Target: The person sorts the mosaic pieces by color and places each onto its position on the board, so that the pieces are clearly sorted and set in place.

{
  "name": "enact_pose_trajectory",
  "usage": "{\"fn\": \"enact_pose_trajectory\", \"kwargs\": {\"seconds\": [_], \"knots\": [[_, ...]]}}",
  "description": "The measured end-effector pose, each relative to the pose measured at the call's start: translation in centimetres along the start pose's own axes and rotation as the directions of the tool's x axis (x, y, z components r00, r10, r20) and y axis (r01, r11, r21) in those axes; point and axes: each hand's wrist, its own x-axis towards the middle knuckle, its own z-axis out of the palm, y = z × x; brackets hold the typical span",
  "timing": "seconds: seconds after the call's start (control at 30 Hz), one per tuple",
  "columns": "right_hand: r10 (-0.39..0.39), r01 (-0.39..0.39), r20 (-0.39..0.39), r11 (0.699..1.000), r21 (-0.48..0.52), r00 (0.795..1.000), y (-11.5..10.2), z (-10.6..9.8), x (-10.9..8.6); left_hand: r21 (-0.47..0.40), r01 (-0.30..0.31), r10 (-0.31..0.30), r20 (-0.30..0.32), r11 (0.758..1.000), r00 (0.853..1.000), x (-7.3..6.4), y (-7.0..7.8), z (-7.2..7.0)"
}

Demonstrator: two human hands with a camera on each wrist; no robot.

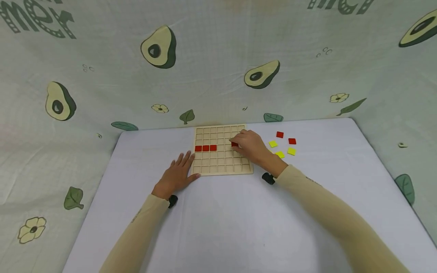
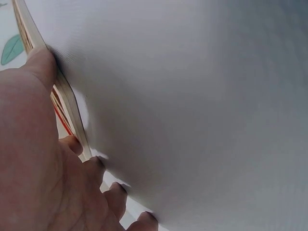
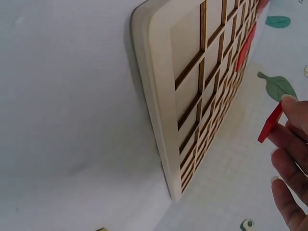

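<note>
Here, the right hand (image 1: 253, 146) pinches a red tile (image 3: 270, 123) just right of mid-frame over the board (image 1: 223, 174), right of the sideways-running red row (image 1: 205, 148), which lies nearer the spread left hand (image 1: 176, 176).

"What's over at three o'clock?"

"The right hand (image 3: 294, 150). Its thumb and index finger pinch a thin, flat red tile (image 3: 271, 123), tilted and seen nearly edge-on."

"Is it on the pale wooden board with the square grid (image 3: 156, 72)?"

"No, it shows apart from it. The board slants from twelve o'clock down to between five and six, with dark-edged ridges between its cells."

"And the red strip (image 3: 245, 48) at two o'clock?"

"That lies in the grid, with a bit of the left hand (image 3: 262, 5) near it, towards one."

"Beyond?"

"Pale cloth printed with green leaves (image 3: 231, 168). The white counter (image 3: 72, 106) fills nine o'clock, and a yellow sliver (image 3: 102, 229), mostly cut off, shows at seven."
</note>
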Motion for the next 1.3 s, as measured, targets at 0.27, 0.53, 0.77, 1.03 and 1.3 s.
{"fn": "enact_pose_trajectory", "kwargs": {"seconds": [0.27,0.53,0.77,1.03,1.3], "knots": [[0.014,-0.014,0.048,1.0,0.004,0.999,-0.6,1.8,1.7,0.002,0.011,-0.011,0.008,1.0,1.0,-0.1,0.1,-0.1],[0.01,-0.01,0.09,1.0,-0.002,0.996,-1.0,2.9,3.3,0.007,0.016,-0.016,0.022,1.0,1.0,-0.3,0.5,-0.6],[0.015,-0.012,0.124,1.0,-0.018,0.992,-1.1,3.4,4.2,0.003,0.011,-0.011,0.022,1.0,1.0,-0.1,0.4,-0.7],[-0.001,0.005,0.159,1.0,-0.023,0.987,-1.1,4.1,5.1,0.002,0.007,-0.007,0.022,1.0,1.0,-0.1,0.4,-0.7],[-0.012,0.024,0.178,0.998,-0.065,0.984,-1.7,4.8,5.8,0.003,0.018,-0.018,0.032,1.0,0.999,-0.1,0.1,-0.6]]}}
